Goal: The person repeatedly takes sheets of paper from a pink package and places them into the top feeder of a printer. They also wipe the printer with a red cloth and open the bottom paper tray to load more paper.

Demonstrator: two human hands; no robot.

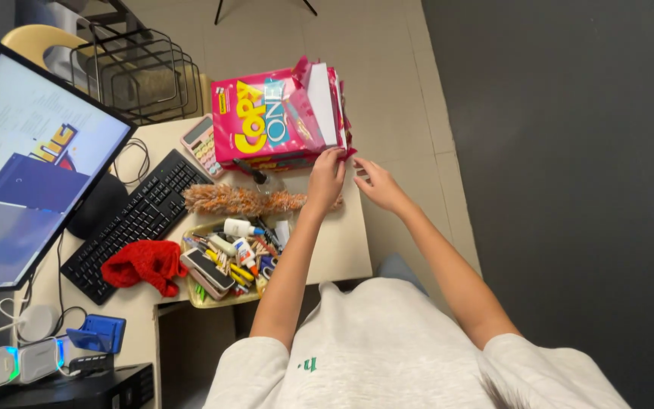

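Two bare hands meet at the far right corner of a pale desk, where one pink paper-wrapped ream of white copy paper lies flat. The wrapper is glossy pink with large yellow and blue lettering; its right end is torn open, and a thick white block of sheets shows there. The left hand pinches the ragged pink flap at the pack's near right corner with curled fingers. The right hand rests just beside it, fingers loosely bent and touching the same torn edge; whether it grips anything cannot be told.

One shallow yellow tray sits near the desk's front edge, crammed with pens, white glue bottles, clothespins and a dark flat case, too many to count. One orange-and-grey feather duster lies between the tray and the pack. Left of these are one black keyboard, one red knitted cloth, one pink calculator and one lit monitor. One black wire rack stands at the far left.
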